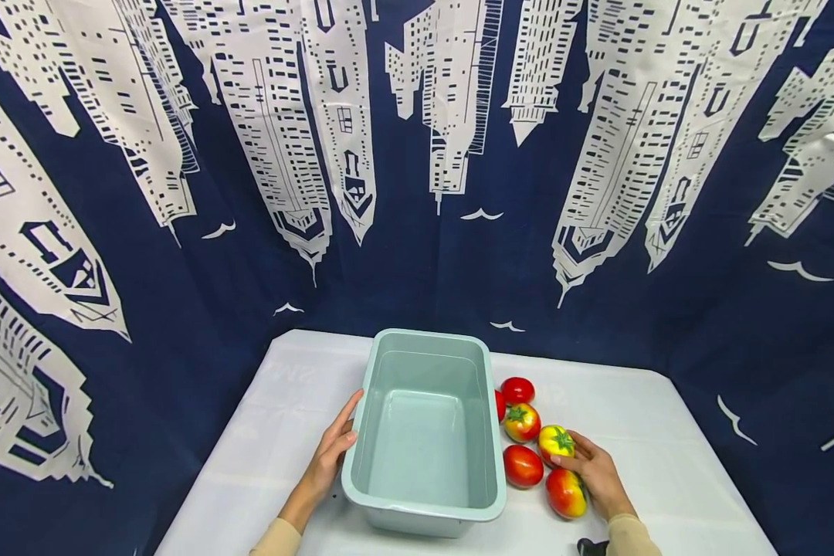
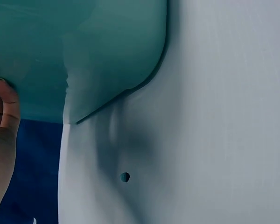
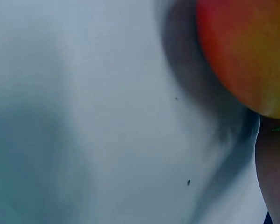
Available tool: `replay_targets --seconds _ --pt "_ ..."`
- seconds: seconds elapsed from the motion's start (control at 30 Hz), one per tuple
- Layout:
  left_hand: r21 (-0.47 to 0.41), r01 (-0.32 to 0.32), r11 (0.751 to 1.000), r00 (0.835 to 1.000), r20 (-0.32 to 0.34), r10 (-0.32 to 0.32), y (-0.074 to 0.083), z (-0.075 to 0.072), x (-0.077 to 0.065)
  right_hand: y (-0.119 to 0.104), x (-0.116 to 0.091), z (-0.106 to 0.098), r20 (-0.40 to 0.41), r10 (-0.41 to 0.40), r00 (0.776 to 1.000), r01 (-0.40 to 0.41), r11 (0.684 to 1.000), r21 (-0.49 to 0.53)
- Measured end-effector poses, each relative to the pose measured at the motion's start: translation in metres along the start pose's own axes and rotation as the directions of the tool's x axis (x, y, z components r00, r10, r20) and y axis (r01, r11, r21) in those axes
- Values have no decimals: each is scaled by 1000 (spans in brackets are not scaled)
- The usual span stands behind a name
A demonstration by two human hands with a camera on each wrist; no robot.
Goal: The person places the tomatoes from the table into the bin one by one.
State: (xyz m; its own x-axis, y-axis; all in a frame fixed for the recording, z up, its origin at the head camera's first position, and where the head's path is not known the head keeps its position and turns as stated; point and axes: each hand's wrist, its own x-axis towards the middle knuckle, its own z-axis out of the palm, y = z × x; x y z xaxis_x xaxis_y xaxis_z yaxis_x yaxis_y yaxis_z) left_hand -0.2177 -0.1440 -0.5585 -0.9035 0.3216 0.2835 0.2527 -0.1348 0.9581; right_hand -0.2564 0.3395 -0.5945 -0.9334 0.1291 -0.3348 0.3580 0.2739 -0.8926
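A pale green plastic basin [image 1: 427, 432] stands on the white table with its inside bare. My left hand [image 1: 333, 446] lies along the basin's left side, fingers extended against the outer wall; in the left wrist view its fingertips [image 2: 7, 95] touch that wall. To the right of the basin, my right hand [image 1: 595, 472] holds a yellow-and-red tomato [image 1: 554, 444] with a green stem star, thumb on the near side and fingers on the far side. Right by this hand lies another red-and-yellow tomato [image 1: 565, 494], also large in the right wrist view [image 3: 252, 51].
More tomatoes lie between the basin and my right hand: a red one [image 1: 523, 466], a red-yellow one [image 1: 522, 422] and a red one farther back [image 1: 517, 390]. Another red one is partly hidden by the rim. A dark blue skyline-print cloth [image 1: 438, 270] hangs behind the table [image 1: 618, 401].
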Motion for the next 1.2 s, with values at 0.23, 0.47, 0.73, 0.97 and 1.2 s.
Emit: replay_targets --seconds 0.23,0.47,0.73,0.97,1.2 --pt "30 -29 999 999 15 28 0 -1 1 -1 -1 -3 -19 -16 1000 17 999 28" --pt "51 -32 998 999 14 31 -3 3 4 -5 -4 -20 -43 -21 999 25 996 84" --pt "48 -22 999 999 -25 23 -3 6 4 -21 -5 -31 -49 -39 998 42 997 67" --pt "50 -12 999 999 -47 15 -3 6 3 -38 -3 -30 -29 -71 997 72 996 58" --pt "34 5 999 998 -66 -3 -3 6 1 -56 0 -23 -10 -119 993 119 992 27"
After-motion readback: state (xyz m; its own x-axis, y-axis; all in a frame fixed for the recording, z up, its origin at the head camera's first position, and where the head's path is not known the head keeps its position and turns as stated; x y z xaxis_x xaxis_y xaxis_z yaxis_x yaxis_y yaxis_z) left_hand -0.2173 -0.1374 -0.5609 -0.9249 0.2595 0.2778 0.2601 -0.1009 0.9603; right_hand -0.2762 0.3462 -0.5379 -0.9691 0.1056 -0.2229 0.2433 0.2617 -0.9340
